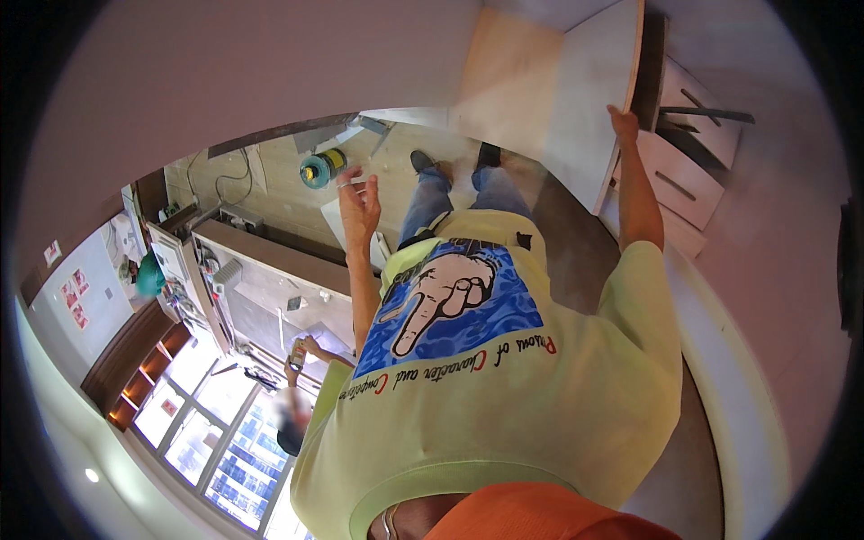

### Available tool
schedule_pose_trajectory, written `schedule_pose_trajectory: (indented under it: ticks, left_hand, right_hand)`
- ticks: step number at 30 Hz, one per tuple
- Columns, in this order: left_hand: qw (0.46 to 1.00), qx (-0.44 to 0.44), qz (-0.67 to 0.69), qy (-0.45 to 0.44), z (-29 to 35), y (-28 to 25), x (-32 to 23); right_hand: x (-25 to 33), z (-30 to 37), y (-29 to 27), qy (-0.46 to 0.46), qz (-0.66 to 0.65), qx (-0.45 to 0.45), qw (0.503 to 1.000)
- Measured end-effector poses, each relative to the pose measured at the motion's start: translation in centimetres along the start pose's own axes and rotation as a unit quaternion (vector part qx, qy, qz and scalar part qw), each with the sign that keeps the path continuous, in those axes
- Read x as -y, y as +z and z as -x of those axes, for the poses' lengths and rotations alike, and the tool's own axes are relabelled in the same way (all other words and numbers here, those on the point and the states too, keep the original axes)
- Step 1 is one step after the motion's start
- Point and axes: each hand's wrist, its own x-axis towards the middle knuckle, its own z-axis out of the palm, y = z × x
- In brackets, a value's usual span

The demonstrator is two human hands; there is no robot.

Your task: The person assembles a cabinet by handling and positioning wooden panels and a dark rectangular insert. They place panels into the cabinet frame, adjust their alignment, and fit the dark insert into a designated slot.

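My right hand (624, 126) is closed on the edge of a white panel (585, 108), which looks like part of a cabinet, at the upper right. Beside that hand are white drawer fronts (677, 184) with dark bar handles. My left hand (360, 211) is raised in front of my body, its fingers apart and nothing visible in them. Just beyond it on the floor lies a green and yellow roll (322, 168), whose kind I cannot make out.
To the left stands a long board-sided unit (270, 261). A cable (236, 184) curls on the floor past it. Another person (292, 418) at the lower left holds a phone-like object (297, 354), near large windows (216, 423). A pale wood panel (504, 76) adjoins the white one.
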Motion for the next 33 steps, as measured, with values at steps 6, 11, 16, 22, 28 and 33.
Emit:
schedule_pose_trajectory:
  ticks: [6, 11, 16, 22, 28, 33]
  left_hand:
    - [0.995, 0.085, 0.038, -0.034, 1.1, 3.4, 1.6]
    - [0.986, 0.164, -0.014, -0.012, 1.3, 7.0, 3.9]
    - [0.966, 0.245, -0.063, 0.057, 0.4, 10.8, 4.8]
    - [0.932, 0.331, -0.083, 0.127, -1.5, 12.9, 5.8]
    - [0.946, 0.255, -0.074, 0.186, -1.8, 13.3, 10.5]
    - [0.986, 0.163, -0.022, -0.021, -2.4, 9.0, 11.7]
  right_hand:
    - [1.7, 1.5, 0.3, 0.005, 0.026, -0.040, 0.999]
    - [3.4, 3.0, 0.0, 0.024, 0.033, -0.062, 0.997]
    - [4.4, 3.7, 0.1, 0.020, 0.038, -0.081, 0.996]
    - [4.8, 4.0, -0.3, 0.064, 0.061, -0.078, 0.993]
    - [3.5, 3.2, -0.1, 0.039, 0.043, -0.108, 0.992]
    - [2.8, 2.6, -0.5, 0.024, 0.004, -0.081, 0.996]
